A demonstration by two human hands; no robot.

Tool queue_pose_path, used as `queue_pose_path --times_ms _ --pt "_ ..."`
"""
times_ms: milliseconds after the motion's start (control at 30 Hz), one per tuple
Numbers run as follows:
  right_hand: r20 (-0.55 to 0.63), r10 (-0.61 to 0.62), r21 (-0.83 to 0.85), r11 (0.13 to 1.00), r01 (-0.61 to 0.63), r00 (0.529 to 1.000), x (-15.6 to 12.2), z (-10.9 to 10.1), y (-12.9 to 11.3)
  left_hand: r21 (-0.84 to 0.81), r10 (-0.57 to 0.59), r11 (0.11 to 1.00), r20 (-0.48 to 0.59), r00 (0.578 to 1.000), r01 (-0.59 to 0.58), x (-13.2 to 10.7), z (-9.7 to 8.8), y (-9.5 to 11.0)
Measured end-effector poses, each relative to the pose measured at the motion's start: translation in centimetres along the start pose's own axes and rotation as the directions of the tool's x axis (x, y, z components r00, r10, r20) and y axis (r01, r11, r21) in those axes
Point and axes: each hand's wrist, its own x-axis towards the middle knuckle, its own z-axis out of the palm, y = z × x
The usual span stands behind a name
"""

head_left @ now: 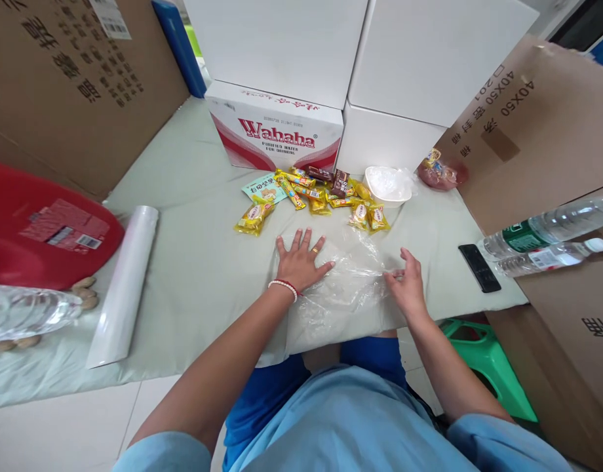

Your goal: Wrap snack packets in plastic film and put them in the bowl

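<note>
My left hand point(299, 261) lies flat with fingers spread on the left part of a clear plastic bag point(353, 288) that rests on the pale green cloth point(193, 262). At the bag's right edge, my right hand point(406, 283) pinches the thin film with its fingers together. Just beyond the bag is a heap of yellow and brown snack packets point(311, 193), with a teal packet point(265, 189) at its left. A white bowl lined with plastic point(388, 184) stands to the right of the heap.
A roll of clear film point(124, 282) lies at left, near a red bag point(40, 226) and a water bottle point(21, 313). A Wahaha carton point(276, 131) and white boxes stand behind. A black phone point(479, 267), two bottles point(552, 239) and brown cartons are at right; a green stool point(483, 357) stands below.
</note>
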Motion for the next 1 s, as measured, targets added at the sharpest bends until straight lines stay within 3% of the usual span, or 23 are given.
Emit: queue_pose_path --times_ms 100,167,267,333,367,433,500,533,600,700,767,900,1000 --pt "0.098 0.184 0.029 0.982 -0.187 0.978 -1.3 -3.3 4.0 -0.008 0.016 1.0 0.004 1.0 -0.016 0.0 0.0 -0.1" --pt "0.08 0.225 -0.019 0.974 -0.224 0.971 -1.8 -5.0 4.8 -0.008 0.033 0.999 0.001 0.999 -0.033 0.0 0.0 -0.2" --pt "-0.004 0.073 -0.086 0.994 -0.074 0.997 -1.3 -5.6 2.4 -0.011 0.073 0.997 0.004 0.997 -0.073 -0.1 -0.2 -0.3" --pt "0.096 -0.163 -0.06 0.984 0.169 0.982 -0.2 -4.3 -0.7 -0.008 0.1 0.995 -0.007 0.995 -0.1 -0.1 -0.4 -0.3" --pt "0.188 -0.297 -0.031 0.951 0.308 0.936 0.4 -3.1 -2.4 -0.003 0.112 0.994 -0.022 0.994 -0.112 -0.2 -0.6 -0.3" --pt "0.371 -0.504 0.007 0.842 0.54 0.78 1.8 0.1 -5.1 0.008 0.137 0.991 -0.061 0.989 -0.137 -0.5 -0.9 -0.4" --pt "0.505 -0.551 -0.023 0.761 0.648 0.665 3.1 3.6 -6.5 0.02 0.163 0.987 -0.091 0.982 -0.162 -0.8 -1.2 -0.5" --pt "0.554 -0.53 -0.062 0.742 0.667 0.641 3.6 5.2 -6.7 0.028 0.172 0.985 -0.099 0.98 -0.17 -1.0 -1.3 -0.7" --pt "0.604 -0.463 -0.157 0.728 0.667 0.648 4.5 7.6 -6.4 0.048 0.172 0.985 -0.094 0.981 -0.168 -1.3 -1.4 -1.5" --pt "0.575 -0.391 -0.258 0.747 0.613 0.718 5.7 9.2 -5.1 0.076 0.121 0.99 -0.047 0.992 -0.117 -1.4 -1.7 -3.9" --pt "0.546 -0.366 -0.273 0.772 0.574 0.753 6.4 9.3 -4.4 0.088 0.065 0.994 0.002 0.998 -0.065 -1.4 -2.1 -6.0" --pt "0.515 -0.355 -0.227 0.821 0.523 0.78 7.5 8.3 -4.5 0.086 -0.048 0.995 0.063 0.997 0.042 -1.8 -3.4 -9.5" --pt "0.444 -0.427 -0.179 0.819 0.545 0.788 7.1 7.1 -6.0 0.029 -0.093 0.995 -0.086 0.992 0.096 -3.0 -4.4 -9.9"
